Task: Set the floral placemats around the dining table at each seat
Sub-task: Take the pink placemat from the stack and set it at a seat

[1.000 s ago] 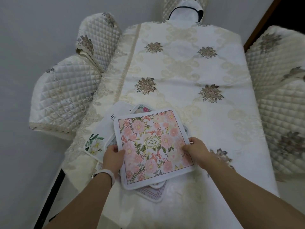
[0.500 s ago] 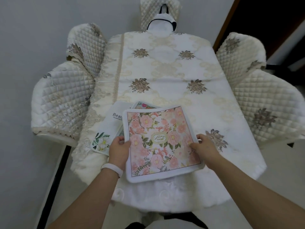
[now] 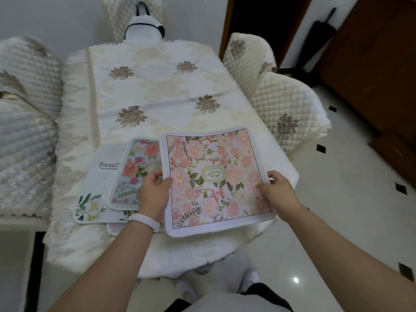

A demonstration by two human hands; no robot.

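Note:
A square pink floral placemat [image 3: 213, 176] with a white border hangs over the near right part of the table. My left hand [image 3: 154, 192] grips its left edge and my right hand [image 3: 278, 192] grips its right edge. To its left, a stack of other mats lies on the cream tablecloth [image 3: 157, 86]: a blue mat with orange roses [image 3: 137, 172] on top, a white mat with green leaves and lettering [image 3: 101, 176] under it. More mat edges peek out below my left wrist.
Quilted chair covers stand on the left [image 3: 24, 122] and on the right [image 3: 283, 109]. Another covered chair [image 3: 135, 16] with a white bag on it is at the far end. A dark wooden door [image 3: 371, 64] and tiled floor [image 3: 349, 210] lie to the right.
Both hands have carried the pink placemat to the right, off the stack, uncovering the blue rose mat. The view has swung right, showing the door and floor.

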